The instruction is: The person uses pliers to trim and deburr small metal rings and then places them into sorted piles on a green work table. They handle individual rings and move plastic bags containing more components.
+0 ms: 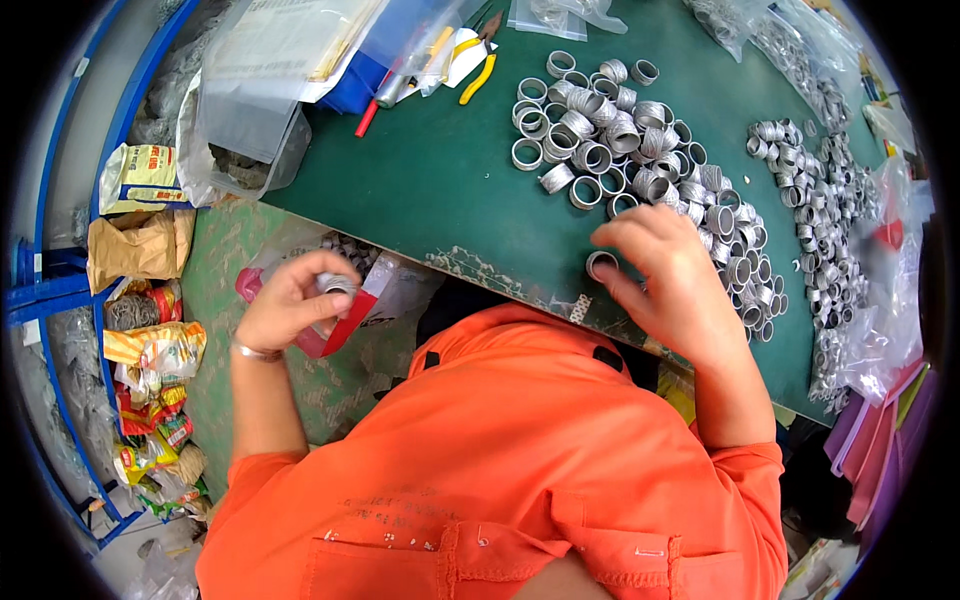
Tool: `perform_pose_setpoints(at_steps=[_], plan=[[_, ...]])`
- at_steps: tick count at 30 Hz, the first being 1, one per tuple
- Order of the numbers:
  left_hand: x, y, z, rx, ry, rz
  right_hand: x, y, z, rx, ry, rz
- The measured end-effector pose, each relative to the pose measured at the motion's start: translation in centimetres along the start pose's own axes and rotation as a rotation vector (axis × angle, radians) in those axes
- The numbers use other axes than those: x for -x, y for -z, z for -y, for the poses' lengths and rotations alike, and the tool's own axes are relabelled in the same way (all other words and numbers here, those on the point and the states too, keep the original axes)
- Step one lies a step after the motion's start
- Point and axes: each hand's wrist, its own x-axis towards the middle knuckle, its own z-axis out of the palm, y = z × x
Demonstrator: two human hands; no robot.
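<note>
My left hand (292, 305) is off the table's left front edge, its thumb and fingers closed around a grey metal ring (337, 284). Below it is a red-and-white bag (350, 325), and more small grey pieces (350, 246) show behind the fingers. Over the near edge of the table, my right hand (665, 275) is curled, with a single metal ring (602, 264) between the thumb and forefinger tips. Just beyond that hand lies a heaped pile of short, ribbed metal rings (620, 135), which runs on to its right.
The green table (400, 170) carries another heap of metal rings (800, 180) at the right, beside clear plastic bags (885, 330). Yellow-handled pliers (478, 80), a red pen (367, 118) and papers (280, 40) are at the far left. A blue shelf rack (60, 300) holds packages.
</note>
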Motion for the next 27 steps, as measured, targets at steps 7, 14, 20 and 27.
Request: perform_pose_setpoints(at_steps=[7,14,20,27], plan=[[-2.6,-1.3,-1.0,-0.523,-0.214,-0.469,0.8,-1.1,0.1,0.062,-0.044,0.097],[-12.5,-13.6,-6.0,-0.697,-0.899,-0.350,0.7,-1.2,-0.6,-1.014,-0.486,-0.066],[-13.7,-13.3,-5.2,-0.429,-0.824,-0.259,1.1,-1.8,-0.5,-1.169,-0.427,-0.213],[-8.2,-13.1,-4.3,0.932,-0.136,0.422,-1.9,-3.8,2.1,-0.478,0.199,-0.266]])
